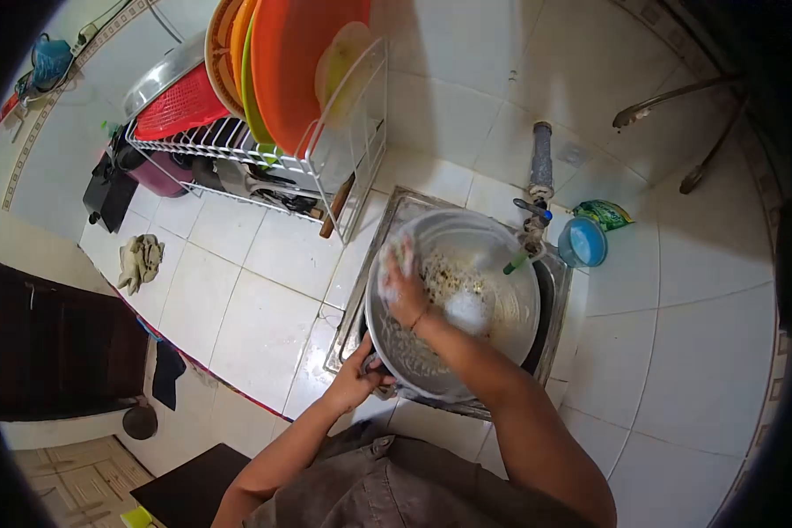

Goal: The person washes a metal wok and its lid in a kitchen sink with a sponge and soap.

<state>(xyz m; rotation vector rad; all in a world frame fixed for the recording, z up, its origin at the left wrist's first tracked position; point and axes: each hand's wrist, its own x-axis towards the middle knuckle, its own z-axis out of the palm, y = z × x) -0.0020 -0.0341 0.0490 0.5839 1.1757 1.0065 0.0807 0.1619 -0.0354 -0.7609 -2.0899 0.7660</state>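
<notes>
Pot point(517, 304) over front edge of sink point(405, 202), gripped by left hand point(354, 380), fingers curled; inside, soapy right hand point(405, 295) (fingers blurred, cannot tell if spread).

No word, brand or number can be read. The green packet point(603, 213) behind the blue tub point(583, 243) has yellow and pale patches on its front (perhaps a printed label), but they are too small and blurred to make out any letters.
</notes>
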